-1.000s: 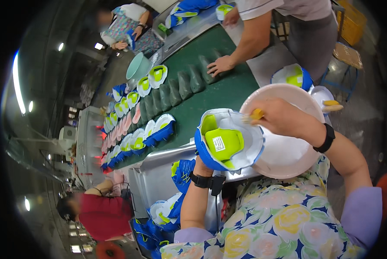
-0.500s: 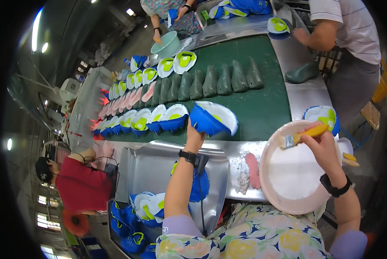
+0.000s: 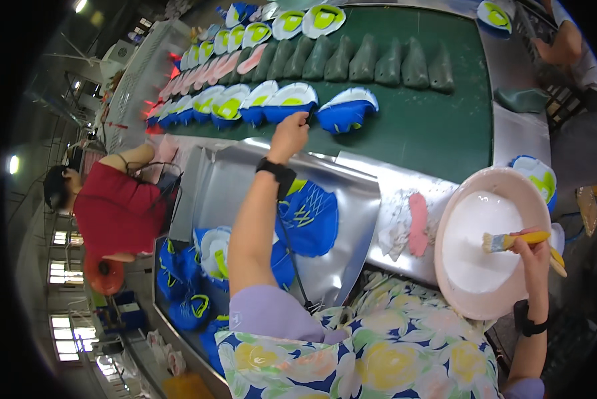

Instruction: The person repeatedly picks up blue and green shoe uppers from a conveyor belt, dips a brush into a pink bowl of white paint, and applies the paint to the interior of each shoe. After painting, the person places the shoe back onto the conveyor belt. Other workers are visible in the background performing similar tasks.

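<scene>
My left hand (image 3: 290, 136) is at the near edge of the green belt, its fingers drawn together with nothing visible in them. Its fingertips overlap the lower edge of a blue and white shoe upper (image 3: 292, 98); whether they touch is unclear. Just right of it, another shoe upper (image 3: 347, 112) rests on the belt, blue side toward me, apart from the hand. My right hand (image 3: 530, 254) grips a paintbrush (image 3: 505, 242) by its yellow handle, bristles over the white liquid (image 3: 475, 223) in a pale pink basin (image 3: 450, 282).
Dark green shoe lasts (image 3: 362, 58) and pink insoles (image 3: 222, 65) line the belt (image 3: 418, 133). A metal tray (image 3: 358, 199) holds blue uppers (image 3: 308, 219). A pink cloth (image 3: 417, 223) lies beside the basin. A person in red (image 3: 122, 206) is at left; another person's arm (image 3: 565, 45) shows far right.
The upper has left my left hand for the belt, and the hand has drawn away from it. My right hand has lowered the brush over the liquid. The view has shifted.
</scene>
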